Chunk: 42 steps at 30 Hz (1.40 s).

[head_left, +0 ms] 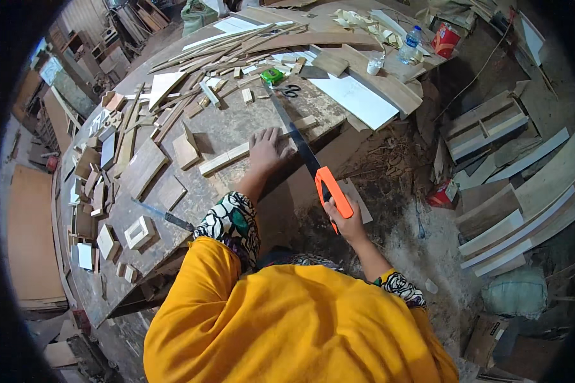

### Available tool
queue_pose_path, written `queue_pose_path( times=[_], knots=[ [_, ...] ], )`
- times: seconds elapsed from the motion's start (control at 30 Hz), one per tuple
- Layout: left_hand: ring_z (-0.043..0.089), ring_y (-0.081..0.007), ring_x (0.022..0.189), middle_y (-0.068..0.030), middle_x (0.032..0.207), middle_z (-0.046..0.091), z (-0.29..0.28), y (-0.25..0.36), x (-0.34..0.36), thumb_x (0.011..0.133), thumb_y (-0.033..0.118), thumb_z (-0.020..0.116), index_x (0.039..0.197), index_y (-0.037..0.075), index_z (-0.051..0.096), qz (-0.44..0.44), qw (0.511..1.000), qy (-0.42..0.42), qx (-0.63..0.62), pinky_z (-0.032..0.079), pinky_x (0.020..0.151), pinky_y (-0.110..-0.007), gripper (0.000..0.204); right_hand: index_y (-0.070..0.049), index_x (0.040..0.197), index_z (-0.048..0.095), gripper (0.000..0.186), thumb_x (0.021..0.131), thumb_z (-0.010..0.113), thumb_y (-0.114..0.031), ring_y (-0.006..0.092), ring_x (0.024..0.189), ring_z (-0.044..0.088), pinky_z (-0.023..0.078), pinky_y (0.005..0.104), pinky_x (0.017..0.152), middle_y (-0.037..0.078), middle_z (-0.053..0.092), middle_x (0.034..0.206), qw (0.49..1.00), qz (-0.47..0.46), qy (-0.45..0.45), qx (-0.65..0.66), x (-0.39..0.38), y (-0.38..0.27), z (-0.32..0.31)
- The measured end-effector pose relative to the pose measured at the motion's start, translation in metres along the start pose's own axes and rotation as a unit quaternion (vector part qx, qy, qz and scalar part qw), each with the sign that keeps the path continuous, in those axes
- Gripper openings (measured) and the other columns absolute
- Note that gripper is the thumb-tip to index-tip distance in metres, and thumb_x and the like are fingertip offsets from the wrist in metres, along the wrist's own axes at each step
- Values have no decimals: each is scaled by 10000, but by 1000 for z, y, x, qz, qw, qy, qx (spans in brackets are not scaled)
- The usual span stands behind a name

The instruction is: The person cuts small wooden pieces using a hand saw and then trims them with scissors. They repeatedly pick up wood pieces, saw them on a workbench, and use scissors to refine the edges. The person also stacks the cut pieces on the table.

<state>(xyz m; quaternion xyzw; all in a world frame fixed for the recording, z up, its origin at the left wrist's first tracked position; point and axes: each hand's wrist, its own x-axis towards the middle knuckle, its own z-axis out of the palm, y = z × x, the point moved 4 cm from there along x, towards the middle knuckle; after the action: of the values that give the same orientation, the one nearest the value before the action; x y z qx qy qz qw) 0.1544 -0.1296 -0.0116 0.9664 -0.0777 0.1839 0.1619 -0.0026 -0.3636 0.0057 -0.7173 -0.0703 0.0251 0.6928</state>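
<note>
My left hand (pixel 267 148) holds down a pale narrow wooden strip (pixel 227 161) at the bench's edge, fingers bent over its top. My right hand (pixel 342 214) is closed round the orange handle of a handsaw (pixel 328 187); its long dark blade crosses over the strip beside my left fingers. Black scissors (pixel 289 90) and a small green packet (pixel 271 75) lie beyond the blade tip. A second blade with a dark handle (pixel 176 220) lies near my left sleeve, and a small wooden block piece (pixel 185 150) sits left of the strip.
The cluttered bench (pixel 217 134) carries offcuts, long strips, white boards (pixel 354 99), a water bottle (pixel 410 46) and a red can (pixel 445 39). Stacked curved boards (pixel 524 210), a wooden frame (pixel 482 124), a red box (pixel 442 195) and a bundle (pixel 514 293) lie on the floor at right.
</note>
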Motion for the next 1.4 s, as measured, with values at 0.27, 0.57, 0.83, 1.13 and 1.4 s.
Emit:
queue_pose_path(
  times=[0.27,0.57,0.83,1.13,1.4],
  knots=[
    [254,-298,1373,-131,1471,306,-8,14,-12,620,460,743,1437,42,242,-10,993,-72,92,168,1124,-486,1045,-43,772,529,253,869,665,-232,118,566,466,401,286,547,14,485,622,993,-80,23,-79,-4,-15,6],
    [294,-310,1345,-127,1444,342,-9,15,-15,594,312,746,1427,65,265,-8,997,-48,62,194,1101,-515,993,-32,756,550,271,846,690,-245,178,534,516,426,309,526,61,538,608,984,-103,41,-140,-13,-4,17],
    [282,-293,1354,-123,1451,329,-11,18,-12,579,312,765,1424,59,272,-15,995,-62,74,193,1116,-495,1011,-39,769,539,245,836,699,-212,142,540,493,411,291,526,31,515,609,994,-57,15,-89,-12,-6,13],
    [263,-287,1362,-115,1463,315,-17,22,-8,584,302,769,1434,66,255,-27,993,-94,73,191,1119,-496,1021,-34,803,529,225,829,706,-172,126,581,504,419,278,557,41,531,647,992,-99,8,-79,-13,-25,8],
    [261,-298,1361,-125,1453,325,-10,17,-10,589,320,771,1435,61,248,-18,995,-74,70,176,1118,-509,1027,-33,850,517,199,882,652,-176,160,589,498,425,302,585,35,523,666,993,-89,-6,-80,-13,-15,17]
  ],
)
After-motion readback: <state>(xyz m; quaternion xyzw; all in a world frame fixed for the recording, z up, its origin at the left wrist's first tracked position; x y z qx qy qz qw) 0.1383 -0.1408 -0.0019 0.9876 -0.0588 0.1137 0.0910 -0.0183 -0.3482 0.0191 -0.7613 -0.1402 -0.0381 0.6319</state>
